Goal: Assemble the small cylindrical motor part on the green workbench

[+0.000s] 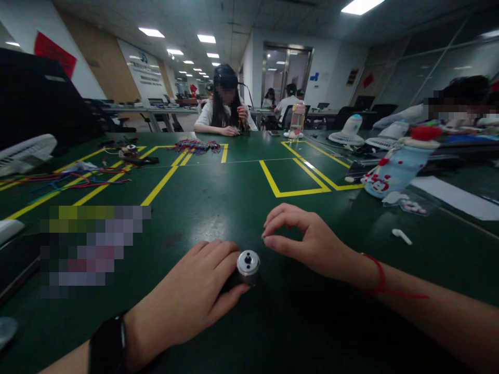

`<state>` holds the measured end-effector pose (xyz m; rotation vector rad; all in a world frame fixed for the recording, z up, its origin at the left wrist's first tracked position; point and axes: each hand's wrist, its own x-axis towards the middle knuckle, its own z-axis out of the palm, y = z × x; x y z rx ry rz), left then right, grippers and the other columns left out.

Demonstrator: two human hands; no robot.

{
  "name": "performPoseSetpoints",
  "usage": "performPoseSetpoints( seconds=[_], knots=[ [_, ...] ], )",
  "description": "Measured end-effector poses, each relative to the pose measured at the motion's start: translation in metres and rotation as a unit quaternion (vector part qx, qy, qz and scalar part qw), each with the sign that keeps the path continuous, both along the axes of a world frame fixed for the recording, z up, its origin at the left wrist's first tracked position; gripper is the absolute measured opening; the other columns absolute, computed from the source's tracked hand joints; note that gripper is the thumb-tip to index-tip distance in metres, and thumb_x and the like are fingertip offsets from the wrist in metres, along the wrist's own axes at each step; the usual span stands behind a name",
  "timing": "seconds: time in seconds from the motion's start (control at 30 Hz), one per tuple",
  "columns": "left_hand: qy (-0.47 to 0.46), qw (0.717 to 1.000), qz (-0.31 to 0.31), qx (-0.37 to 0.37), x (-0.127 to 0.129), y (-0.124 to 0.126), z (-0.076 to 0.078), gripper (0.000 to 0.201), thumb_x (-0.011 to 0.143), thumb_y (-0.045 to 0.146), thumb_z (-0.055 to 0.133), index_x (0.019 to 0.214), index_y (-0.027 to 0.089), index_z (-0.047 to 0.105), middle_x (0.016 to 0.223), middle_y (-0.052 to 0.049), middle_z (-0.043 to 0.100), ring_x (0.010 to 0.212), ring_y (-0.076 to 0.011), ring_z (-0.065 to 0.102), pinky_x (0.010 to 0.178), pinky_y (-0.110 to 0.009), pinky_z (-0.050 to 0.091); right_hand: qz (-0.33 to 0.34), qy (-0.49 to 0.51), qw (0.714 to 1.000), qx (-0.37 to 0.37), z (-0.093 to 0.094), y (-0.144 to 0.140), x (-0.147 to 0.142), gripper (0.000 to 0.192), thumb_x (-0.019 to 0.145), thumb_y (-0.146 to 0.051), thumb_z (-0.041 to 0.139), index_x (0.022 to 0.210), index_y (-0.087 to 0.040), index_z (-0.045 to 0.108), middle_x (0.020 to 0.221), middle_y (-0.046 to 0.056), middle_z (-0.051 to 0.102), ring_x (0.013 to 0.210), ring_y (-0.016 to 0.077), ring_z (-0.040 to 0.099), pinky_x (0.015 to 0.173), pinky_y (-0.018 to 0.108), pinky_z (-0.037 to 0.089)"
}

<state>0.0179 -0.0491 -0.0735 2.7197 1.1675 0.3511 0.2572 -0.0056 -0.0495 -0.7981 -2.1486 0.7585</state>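
A small silver metal cylinder (248, 263) with a dark hole in its top stands on the dark green table (218, 197) just in front of me. My left hand (191, 298) is curled around its left side, fingers touching it, a black band on the wrist. My right hand (307, 236) hovers just to the right of the cylinder with thumb and forefinger pinched close together; whether something tiny sits between them I cannot tell. A red string circles the right wrist.
Yellow tape lines (288, 179) mark boxes on the table. Coloured wires (78, 179) lie at the left, a white earbud (401, 236) and a blue-white pouch (393, 169) at the right. A person (226, 104) sits across the table; small fans (346, 135) stand nearby.
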Motion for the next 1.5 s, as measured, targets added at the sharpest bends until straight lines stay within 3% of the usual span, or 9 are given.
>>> performPoseSetpoints(
  seconds=[0.23,0.5,0.63,0.73,0.83,1.0,1.1,1.23,1.5],
  knots=[
    [0.009,1.0,0.003,-0.005,-0.011,0.011,-0.001,0.017,0.095,0.03,0.053,0.11,0.023,0.053,0.109,-0.005,0.057,0.092,-0.0266,0.053,0.08,-0.046,0.043,0.066,-0.195,0.979,0.008,-0.019,0.016,0.009,0.011,0.081,-0.033,0.071,0.088,-0.025,0.075,0.107,0.003,0.059,0.102,0.0184,0.054,0.094,0.038,0.039],
    [-0.018,0.999,0.016,-0.025,-0.013,0.014,-0.003,0.022,0.092,0.035,0.058,0.112,0.025,0.053,0.113,-0.004,0.057,0.099,-0.0266,0.054,0.084,-0.045,0.042,0.072,-0.194,0.978,0.021,-0.021,0.015,0.007,0.011,0.081,-0.033,0.071,0.088,-0.026,0.075,0.108,0.003,0.06,0.101,0.0193,0.053,0.093,0.04,0.039],
    [-0.039,0.999,0.018,-0.034,-0.02,0.013,-0.003,0.029,0.09,0.037,0.061,0.116,0.027,0.052,0.116,-0.003,0.057,0.101,-0.0264,0.054,0.086,-0.044,0.042,0.074,-0.104,0.991,-0.042,-0.017,0.021,0.004,0.019,0.081,-0.033,0.07,0.097,-0.022,0.073,0.108,0.005,0.062,0.1,0.019,0.057,0.09,0.036,0.044],
    [-0.05,0.998,0.015,-0.039,-0.026,0.011,-0.004,0.028,0.091,0.037,0.061,0.116,0.027,0.052,0.117,-0.003,0.058,0.101,-0.026,0.054,0.086,-0.043,0.042,-0.048,0.019,0.992,-0.117,-0.021,0.042,0.011,0.021,0.082,-0.037,0.068,0.091,-0.019,0.073,0.098,0.006,0.066,0.089,0.018,0.06,0.079,0.032,0.047],
    [-0.059,0.997,0.01,-0.048,-0.03,0.011,-0.004,0.023,0.093,0.036,0.06,0.114,0.029,0.055,0.118,-0.002,0.058,0.101,-0.0252,0.054,0.084,-0.042,0.043,-0.217,0.109,0.958,-0.154,-0.032,0.072,0.028,0.028,0.078,-0.042,0.068,0.086,-0.015,0.072,0.08,0.006,0.067,0.07,0.0152,0.058,0.064,0.028,0.046],
    [-0.072,0.996,0.004,-0.053,-0.031,0.014,-0.009,0.021,0.092,0.035,0.061,0.113,0.029,0.058,0.118,-0.002,0.057,0.102,-0.0243,0.054,0.086,-0.041,0.043,-0.278,0.128,0.943,-0.127,-0.05,0.103,0.051,0.034,0.085,-0.044,0.054,0.09,-0.013,0.066,0.079,0.007,0.064,0.062,0.0128,0.056,0.059,0.028,0.045],
    [-0.078,0.996,0.003,-0.053,-0.03,0.014,-0.011,0.022,0.092,0.035,0.061,0.113,0.03,0.058,0.117,-0.002,0.057,0.103,-0.0242,0.054,0.087,-0.041,0.043,-0.263,0.077,0.956,-0.102,-0.049,0.098,0.048,0.032,0.086,-0.043,0.054,0.089,-0.014,0.067,0.077,0.006,0.064,0.063,0.0141,0.056,0.059,0.029,0.045],
    [-0.094,0.993,0.002,-0.073,-0.03,0.014,-0.009,0.02,0.092,0.037,0.061,0.111,0.031,0.06,0.117,-0.001,0.056,0.105,-0.0236,0.053,0.091,-0.04,0.042,-0.173,-0.047,0.982,-0.057,-0.04,0.079,0.035,0.018,0.079,-0.035,0.066,0.082,-0.019,0.072,0.081,0.005,0.066,0.072,0.0175,0.057,0.068,0.032,0.044],
    [-0.109,0.989,0.013,-0.096,-0.027,0.008,0.001,0.02,0.091,0.039,0.063,0.108,0.029,0.063,0.117,-0.002,0.057,0.106,-0.0236,0.054,0.093,-0.038,0.044,-0.053,-0.165,0.985,0.022,-0.019,0.047,0.026,0.017,0.079,-0.028,0.069,0.094,-0.021,0.071,0.095,0.006,0.062,0.09,0.0199,0.055,0.083,0.036,0.042]
  ],
)
